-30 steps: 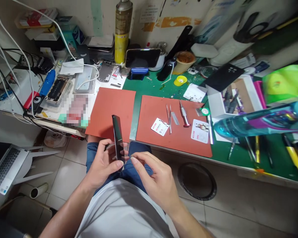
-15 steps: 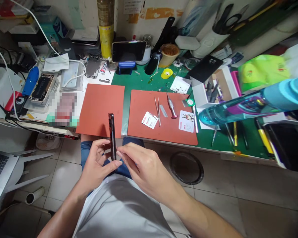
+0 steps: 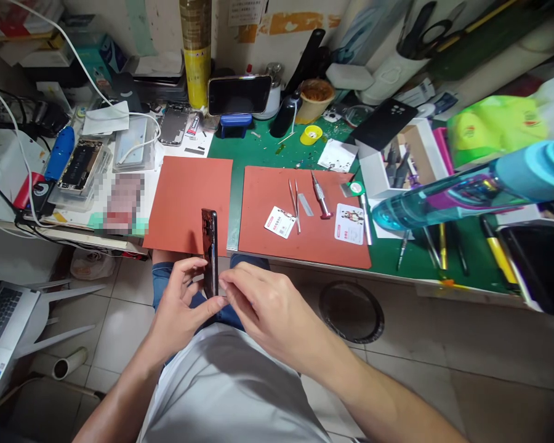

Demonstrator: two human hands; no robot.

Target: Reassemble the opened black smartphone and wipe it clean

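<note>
A dark smartphone (image 3: 209, 253) stands upright, edge-on, above my lap at the front of the bench. My left hand (image 3: 184, 295) grips its lower part, fingers on the back side and thumb along the bottom. My right hand (image 3: 258, 295) is closed in a pinch at the phone's right side near its lower end; whatever lies between those fingertips is too small to make out. Behind the phone is a reddish-brown mat (image 3: 189, 191). On a second brown mat (image 3: 258, 191) lie tweezers (image 3: 297, 206), a screwdriver (image 3: 321, 194) and two printed cards (image 3: 281, 222).
A blue water bottle (image 3: 461, 184) leans in from the right over several pens and tools. A phone on a blue stand (image 3: 236, 123) is at the back. Opened phone parts (image 3: 78, 165) and cables fill the left. A laptop (image 3: 4, 326) sits below left.
The phone has turned slightly, so more of its back and camera area shows. Both hands keep nearly the same grip and place; the whole view has shifted a little.
</note>
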